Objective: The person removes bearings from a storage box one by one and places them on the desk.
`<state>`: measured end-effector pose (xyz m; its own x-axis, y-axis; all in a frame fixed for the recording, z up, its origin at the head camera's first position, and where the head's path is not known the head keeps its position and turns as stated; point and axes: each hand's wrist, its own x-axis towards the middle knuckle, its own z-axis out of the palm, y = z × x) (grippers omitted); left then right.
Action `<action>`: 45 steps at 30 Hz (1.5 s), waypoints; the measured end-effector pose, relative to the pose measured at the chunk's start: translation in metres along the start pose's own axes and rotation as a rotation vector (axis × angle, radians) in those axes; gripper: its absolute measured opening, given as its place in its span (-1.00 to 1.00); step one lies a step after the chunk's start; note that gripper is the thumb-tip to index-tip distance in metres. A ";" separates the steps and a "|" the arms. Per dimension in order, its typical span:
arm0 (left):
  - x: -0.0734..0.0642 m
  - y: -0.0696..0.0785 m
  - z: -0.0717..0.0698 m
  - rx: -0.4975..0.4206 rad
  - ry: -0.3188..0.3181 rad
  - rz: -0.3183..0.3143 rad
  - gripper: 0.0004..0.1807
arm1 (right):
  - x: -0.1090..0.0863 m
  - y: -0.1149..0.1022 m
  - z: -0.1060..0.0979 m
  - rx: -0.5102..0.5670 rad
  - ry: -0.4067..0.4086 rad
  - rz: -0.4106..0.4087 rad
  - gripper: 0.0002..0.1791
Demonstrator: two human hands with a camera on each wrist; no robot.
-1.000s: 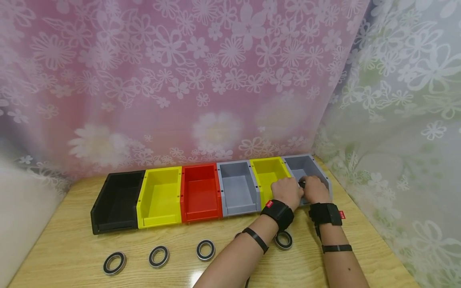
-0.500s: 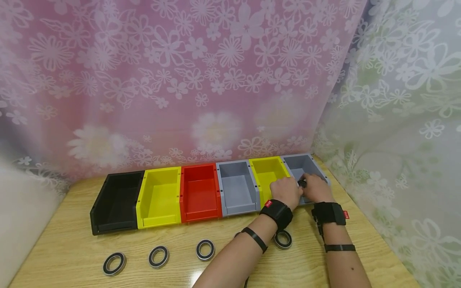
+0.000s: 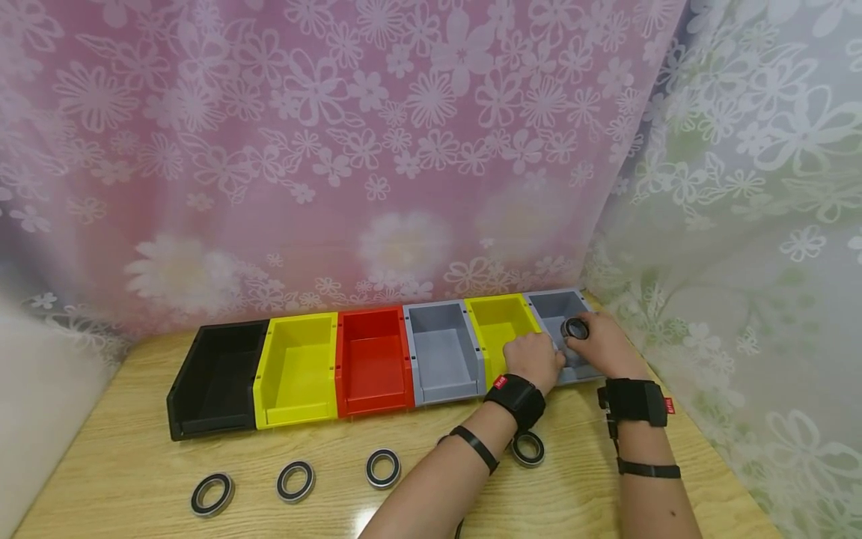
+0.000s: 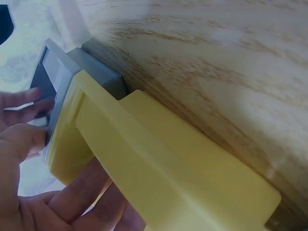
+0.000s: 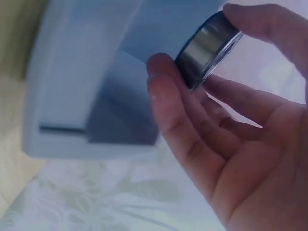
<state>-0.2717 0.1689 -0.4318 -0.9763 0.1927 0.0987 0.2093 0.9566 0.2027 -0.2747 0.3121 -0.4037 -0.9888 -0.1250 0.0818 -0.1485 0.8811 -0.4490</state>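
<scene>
My right hand [image 3: 602,346] pinches a ball bearing [image 3: 575,328] over the right-end grey bin [image 3: 557,303]. In the right wrist view the bearing [image 5: 204,50] is tilted between thumb and fingertips, its shiny metal side showing. My left hand [image 3: 535,359] grips the front of the right-hand yellow bin [image 3: 497,318], where it meets the grey one. In the left wrist view its curled fingers [image 4: 89,192] reach into the yellow bin [image 4: 144,159]. Just below that wrist, another bearing [image 3: 528,449] with a black seal lies flat on the table.
Left along the row stand a grey bin [image 3: 441,352], a red bin [image 3: 375,367], a yellow bin [image 3: 299,367] and a black bin [image 3: 218,382]. Several bearings [image 3: 383,469] lie spaced out in front on the wooden table [image 3: 121,449]. My left forearm partly covers one. Flowered curtains hang behind and at right.
My right hand has drawn away to the right from my left hand, and the bearing it holds now shows as a ring. The left hand has stayed at the yellow bin.
</scene>
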 end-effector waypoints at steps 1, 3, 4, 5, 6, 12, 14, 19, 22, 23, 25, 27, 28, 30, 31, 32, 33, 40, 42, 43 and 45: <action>0.000 0.000 0.000 0.001 0.004 0.001 -0.40 | 0.000 -0.002 -0.003 0.003 0.011 -0.003 -0.48; 0.000 0.000 0.001 -0.002 0.010 0.003 -0.39 | -0.003 -0.006 -0.009 0.006 0.021 -0.001 -0.46; 0.000 0.000 0.001 -0.006 0.011 0.003 -0.40 | -0.004 -0.009 -0.013 0.006 0.027 -0.001 -0.44; 0.000 0.000 0.001 -0.009 0.010 0.004 -0.40 | -0.006 -0.011 -0.016 0.010 0.029 0.000 -0.42; 0.000 -0.001 0.000 -0.013 0.008 0.005 -0.40 | -0.009 -0.014 -0.020 0.006 0.030 0.000 -0.39; -0.002 -0.002 -0.002 -0.030 0.009 0.023 -0.40 | -0.027 -0.038 -0.045 0.002 0.040 -0.012 -0.35; -0.002 -0.002 -0.001 -0.031 0.016 0.027 -0.40 | -0.033 -0.046 -0.051 0.002 0.043 -0.013 -0.36; -0.001 -0.002 0.001 -0.023 0.026 0.027 -0.40 | -0.046 -0.062 -0.063 -0.019 0.047 -0.007 -0.38; -0.001 -0.002 0.001 -0.022 0.036 0.026 -0.40 | -0.053 -0.072 -0.070 -0.044 0.052 -0.016 -0.40; -0.001 -0.002 0.001 -0.019 0.039 0.026 -0.40 | -0.056 -0.074 -0.072 -0.053 0.055 -0.022 -0.40; 0.000 -0.002 0.001 -0.021 0.039 0.025 -0.40 | -0.059 -0.079 -0.075 -0.071 0.063 -0.032 -0.40; 0.000 -0.002 0.001 -0.028 0.037 0.024 -0.41 | -0.063 -0.083 -0.077 -0.084 0.066 -0.042 -0.40; 0.000 -0.002 0.001 -0.029 0.034 0.024 -0.41 | -0.064 -0.085 -0.079 -0.086 0.068 -0.045 -0.41; 0.000 -0.002 0.002 -0.032 0.031 0.024 -0.41 | -0.068 -0.088 -0.081 -0.094 0.080 -0.057 -0.42; 0.000 -0.002 0.002 -0.032 0.029 0.025 -0.41 | -0.070 -0.089 -0.082 -0.095 0.086 -0.062 -0.44; 0.000 -0.002 0.002 -0.033 0.026 0.027 -0.41 | -0.072 -0.090 -0.082 -0.100 0.091 -0.066 -0.45; 0.000 -0.002 0.002 -0.036 0.024 0.029 -0.41 | -0.074 -0.091 -0.083 -0.103 0.096 -0.069 -0.46; -0.001 -0.003 0.004 -0.050 0.011 0.045 -0.41 | -0.083 -0.092 -0.084 -0.111 0.080 -0.058 -0.47; -0.002 -0.004 0.006 -0.044 0.029 0.043 -0.40 | -0.085 -0.090 -0.083 -0.102 0.055 -0.047 -0.50; -0.002 -0.004 0.006 -0.042 0.037 0.043 -0.39 | -0.086 -0.088 -0.081 -0.103 0.039 -0.038 -0.54; -0.003 -0.004 0.007 -0.049 0.049 0.047 -0.39 | -0.089 -0.082 -0.076 -0.122 0.007 -0.024 -0.64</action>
<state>-0.2700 0.1659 -0.4394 -0.9617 0.2249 0.1570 0.2584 0.9347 0.2442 -0.1734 0.2856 -0.3061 -0.9848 -0.1439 0.0975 -0.1687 0.9268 -0.3355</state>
